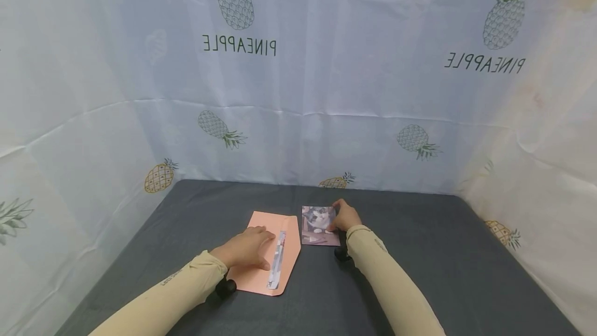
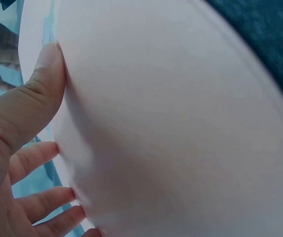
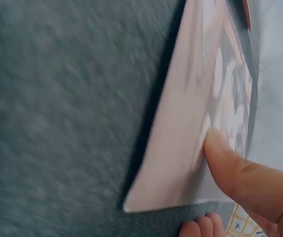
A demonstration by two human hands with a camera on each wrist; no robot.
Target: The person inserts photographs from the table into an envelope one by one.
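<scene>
A peach envelope lies on the dark table with its flap side toward the right. Along its opening shows a narrow strip of a printed picture. My left hand rests on the envelope, fingers spread and thumb and fingertips on the paper. Just right of the envelope is a square cat photo. My right hand pinches this photo at its right side. In the right wrist view the thumb presses on its face, and the other fingers are partly hidden past its edge.
The dark cloth-covered table stretches around the papers. Behind and at both sides hangs a white curtain with pineapple prints. A black wrist device sits under the left wrist, another under the right.
</scene>
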